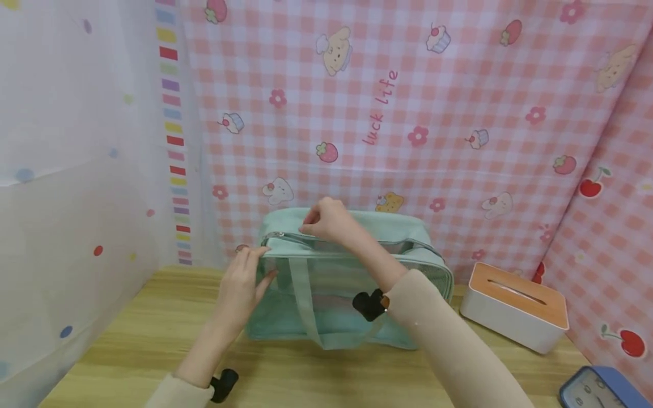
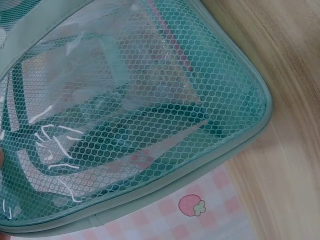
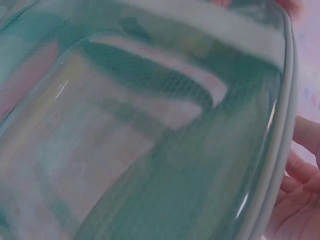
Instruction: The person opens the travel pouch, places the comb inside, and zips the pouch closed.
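Observation:
A mint-green bag with clear and mesh panels stands upright on the table, its top zipper partly undone. My left hand grips its upper left corner, fingers over the top edge and thumb on the front. Close to those fingers sits the metal zipper slider. Over the top opening, my right hand has thumb and fingers pinched together at the opening's back edge. The right wrist view shows part of the right hand beside the bag's piped rim. In the left wrist view, mesh fills most of the picture.
A white tissue box with a wooden lid stands right of the bag. Further forward, a blue-framed clock is cut off by the frame. Behind the bag hangs a pink checked cloth; a dotted white cloth hangs at left.

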Demonstrator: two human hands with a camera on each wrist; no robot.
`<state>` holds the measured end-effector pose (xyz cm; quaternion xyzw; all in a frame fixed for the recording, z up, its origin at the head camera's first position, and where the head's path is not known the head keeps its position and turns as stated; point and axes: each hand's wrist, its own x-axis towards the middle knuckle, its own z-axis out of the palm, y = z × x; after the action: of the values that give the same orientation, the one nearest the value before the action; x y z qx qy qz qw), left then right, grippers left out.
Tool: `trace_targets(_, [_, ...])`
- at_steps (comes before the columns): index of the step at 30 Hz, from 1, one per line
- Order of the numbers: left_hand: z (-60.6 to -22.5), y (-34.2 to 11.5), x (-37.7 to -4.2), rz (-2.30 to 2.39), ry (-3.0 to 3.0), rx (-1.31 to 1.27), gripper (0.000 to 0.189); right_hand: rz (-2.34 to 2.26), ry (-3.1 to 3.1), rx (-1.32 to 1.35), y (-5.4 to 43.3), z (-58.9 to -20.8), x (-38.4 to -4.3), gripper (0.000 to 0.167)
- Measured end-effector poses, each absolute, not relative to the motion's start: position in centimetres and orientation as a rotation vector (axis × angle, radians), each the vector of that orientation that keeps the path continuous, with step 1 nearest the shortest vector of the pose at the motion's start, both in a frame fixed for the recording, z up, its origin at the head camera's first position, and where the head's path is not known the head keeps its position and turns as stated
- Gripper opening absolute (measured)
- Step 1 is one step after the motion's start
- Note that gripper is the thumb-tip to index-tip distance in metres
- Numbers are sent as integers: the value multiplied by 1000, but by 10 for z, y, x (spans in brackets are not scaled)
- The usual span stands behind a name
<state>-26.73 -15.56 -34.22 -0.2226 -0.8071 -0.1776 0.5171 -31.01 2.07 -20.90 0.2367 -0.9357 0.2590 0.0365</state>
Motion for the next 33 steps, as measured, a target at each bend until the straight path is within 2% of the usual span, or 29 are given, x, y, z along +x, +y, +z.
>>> trace_targets(9, [-344, -151, -267, -430, -1937, -536, 52, 554, -2823, 920, -28, -219, -312, 19])
trace_targets(15, [-346, -150, -267, -426, -1928, -542, 52, 259, -2870, 911, -45, -225, -318, 22])
trace_targets(21, [-347, -150, -266, -441, -1929, -544, 52, -147, -2764, 919, -54, -226, -317, 10])
trace_targets(23, [-347, -151, -266, -447, -1926, -545, 52, -230, -2722, 906, -54, -226, -316, 13])
trace_targets(30, [-345, -155, -266, -431, -1920, -534, 53, 53, -2821, 808, -37, -220, -317, 15])
trace_targets(33, [-345, -157, -266, -419, -1916, -529, 53, 213, -2843, 809, -31, -218, -318, 26])
